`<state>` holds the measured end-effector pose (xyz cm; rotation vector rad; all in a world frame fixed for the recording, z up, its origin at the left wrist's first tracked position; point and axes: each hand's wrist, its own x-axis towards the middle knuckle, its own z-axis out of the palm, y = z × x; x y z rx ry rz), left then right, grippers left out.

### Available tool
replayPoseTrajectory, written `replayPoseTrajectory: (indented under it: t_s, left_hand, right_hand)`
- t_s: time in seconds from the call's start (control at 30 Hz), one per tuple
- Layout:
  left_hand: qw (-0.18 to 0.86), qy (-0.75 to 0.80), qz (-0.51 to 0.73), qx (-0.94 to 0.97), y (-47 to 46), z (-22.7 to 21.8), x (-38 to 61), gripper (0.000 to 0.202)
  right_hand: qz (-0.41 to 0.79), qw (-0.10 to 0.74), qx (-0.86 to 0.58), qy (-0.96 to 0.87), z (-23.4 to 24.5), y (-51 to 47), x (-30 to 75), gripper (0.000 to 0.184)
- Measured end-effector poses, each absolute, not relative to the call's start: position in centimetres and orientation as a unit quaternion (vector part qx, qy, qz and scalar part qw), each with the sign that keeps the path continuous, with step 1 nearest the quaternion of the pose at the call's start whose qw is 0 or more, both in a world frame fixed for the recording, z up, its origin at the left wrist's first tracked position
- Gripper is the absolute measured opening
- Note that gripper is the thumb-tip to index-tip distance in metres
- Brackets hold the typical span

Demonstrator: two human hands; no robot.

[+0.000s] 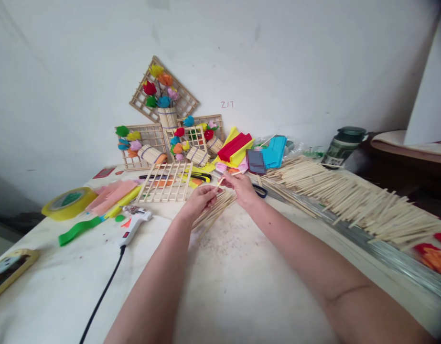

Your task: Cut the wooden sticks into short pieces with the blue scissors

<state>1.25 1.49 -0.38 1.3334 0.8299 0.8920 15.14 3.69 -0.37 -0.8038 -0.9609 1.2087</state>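
Both hands at mid-table over a small bundle of sticks (213, 210) lying on the white table (242, 286). Left hand (200, 199) curled, fingers closed on the bundle's upper end. Right hand (242, 187) pinches one single stick (224, 178), tilted, its tip toward the left fingers. Wooden grid (166, 181) just behind the hands. Glue gun (136, 220) to the left, cord trailing. Tape roll (69, 202) far left. Large stick pile (352, 198) at right. Scissors (259, 191) beside the right hand.
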Motion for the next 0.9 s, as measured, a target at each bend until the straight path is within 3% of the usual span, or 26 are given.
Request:
replayPoseTrajectory:
  t_s: [0.1,0.17,0.37,0.5,0.7,0.9]
  left_hand:
    - [0.559,0.398,0.395,0.611,1.9,-0.6,1.2,0.034]
    - [0.518,0.432,0.414,0.611,2.3,-0.7,1.0,0.039]
    - [0.49,0.452,0.512,0.542,3.2,-1.0,0.4,0.042]
    - [0.51,0.446,0.533,0.507,3.2,-0.8,0.4,0.04]
    - [0.539,0.422,0.545,0.484,3.1,-0.7,0.1,0.037]
    - [0.531,0.421,0.553,0.485,3.3,-1.0,-0.2,0.035]
  right_hand:
    - [0.468,0.629,-0.394,-0.48,-0.5,4.2,15.5,0.026]
    - [0.408,0.57,-0.446,-0.556,-0.1,4.4,16.4,0.027]
    - [0.03,0.203,-0.66,-0.723,3.6,3.7,20.6,0.029]
    - [-0.026,0.032,-0.685,-0.728,4.4,2.8,21.0,0.029]
    - [0.002,-0.05,-0.705,-0.708,2.0,3.5,20.4,0.038]
    - [0.026,-0.058,-0.689,-0.722,0.5,4.6,21.0,0.05]
